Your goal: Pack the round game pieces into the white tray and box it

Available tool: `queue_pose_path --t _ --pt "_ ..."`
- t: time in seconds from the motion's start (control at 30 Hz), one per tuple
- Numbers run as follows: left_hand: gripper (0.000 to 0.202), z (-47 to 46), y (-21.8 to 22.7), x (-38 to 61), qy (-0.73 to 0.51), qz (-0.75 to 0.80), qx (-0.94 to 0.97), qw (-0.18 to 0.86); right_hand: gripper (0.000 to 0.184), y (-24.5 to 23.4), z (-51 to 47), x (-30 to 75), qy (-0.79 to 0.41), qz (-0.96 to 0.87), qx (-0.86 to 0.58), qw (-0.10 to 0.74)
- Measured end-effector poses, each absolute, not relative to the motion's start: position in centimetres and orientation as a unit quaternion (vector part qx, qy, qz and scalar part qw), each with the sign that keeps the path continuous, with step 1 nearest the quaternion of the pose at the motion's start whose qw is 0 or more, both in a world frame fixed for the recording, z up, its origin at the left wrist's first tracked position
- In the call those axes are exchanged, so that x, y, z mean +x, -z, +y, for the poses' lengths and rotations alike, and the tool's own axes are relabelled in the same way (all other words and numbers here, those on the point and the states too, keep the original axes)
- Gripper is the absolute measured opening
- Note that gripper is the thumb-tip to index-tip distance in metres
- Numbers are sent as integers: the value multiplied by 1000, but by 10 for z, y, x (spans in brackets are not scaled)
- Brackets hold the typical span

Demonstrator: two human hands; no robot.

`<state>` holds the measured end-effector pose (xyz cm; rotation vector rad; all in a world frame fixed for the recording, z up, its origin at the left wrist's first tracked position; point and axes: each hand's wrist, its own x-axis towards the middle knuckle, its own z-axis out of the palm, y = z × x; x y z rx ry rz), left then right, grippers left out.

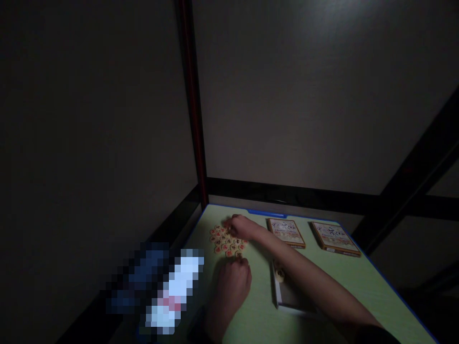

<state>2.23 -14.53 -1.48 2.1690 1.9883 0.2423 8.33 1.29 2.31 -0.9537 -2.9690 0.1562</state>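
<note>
Round wooden Chinese chess pieces (225, 247) with red and dark characters lie in a close cluster on the light green table (258, 296). My right hand (242, 226) reaches across to the far side of the cluster. Its fingers are closed, with the tips at a red-marked piece. At the near edge is my left hand (234, 281), its fingers curled in beside the nearest piece; what they hold, if anything, is hidden. An open box tray (277, 291), partly covered by my right forearm, has a few pieces in its left side.
Two flat printed boxes, a left one (287, 233) and a right one (335, 238), lie toward the far side. The table has a blue edge (267, 213) and stands in a dim corner against walls. A pixelated bright patch is at lower left.
</note>
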Motion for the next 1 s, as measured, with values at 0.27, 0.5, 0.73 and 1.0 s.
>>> queue_pose_path --t 0.27,0.5,0.73,1.0 --pt "32 -146 16 21 -85 671 730 92 24 -21 0 55 -41 -933 -355 -40" --pt "32 -146 14 22 -90 674 727 97 24 -22 -6 46 -36 -924 -377 -50" --pt "27 -144 21 17 -166 679 710 86 32 -31 -13 67 -37 -934 -356 7" --pt "24 -116 16 16 -475 601 490 416 25 -40 -62 177 -176 -910 -302 223"
